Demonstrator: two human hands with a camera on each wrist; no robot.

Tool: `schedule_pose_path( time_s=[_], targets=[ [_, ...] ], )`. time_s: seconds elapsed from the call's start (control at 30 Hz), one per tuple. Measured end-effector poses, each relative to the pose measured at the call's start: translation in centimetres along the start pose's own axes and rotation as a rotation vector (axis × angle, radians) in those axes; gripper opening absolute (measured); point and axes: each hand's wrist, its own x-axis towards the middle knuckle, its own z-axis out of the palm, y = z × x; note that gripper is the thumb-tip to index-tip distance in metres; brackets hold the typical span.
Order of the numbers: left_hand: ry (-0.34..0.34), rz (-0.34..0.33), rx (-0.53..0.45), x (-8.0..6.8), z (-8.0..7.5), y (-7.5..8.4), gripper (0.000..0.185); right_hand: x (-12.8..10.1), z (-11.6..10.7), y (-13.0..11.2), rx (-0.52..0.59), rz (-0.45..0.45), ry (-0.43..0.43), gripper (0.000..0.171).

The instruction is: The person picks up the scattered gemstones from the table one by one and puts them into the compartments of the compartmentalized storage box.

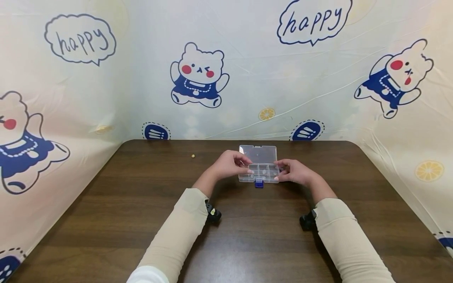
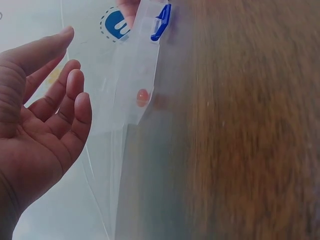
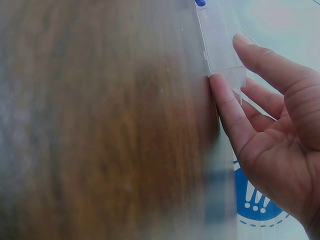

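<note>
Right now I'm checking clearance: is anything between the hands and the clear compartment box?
Nothing visible. The left hand and right hand flank the open clear compartment box at its ends.

"happy" twice on backdrop (image 1: 247, 78) (speech bubbles)

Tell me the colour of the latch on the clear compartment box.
Blue latch; the head view shows it best.
</note>
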Motion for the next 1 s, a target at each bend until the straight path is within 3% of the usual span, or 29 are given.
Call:
schedule_pose_path(
  time_s=[1.0],
  targets=[
    [0.069,-0.020,-0.031,-2.6,-2.2,-0.4,0.032,-0.1,0.2,-0.1,0.021,0.002,0.003,0.071]
  ],
)
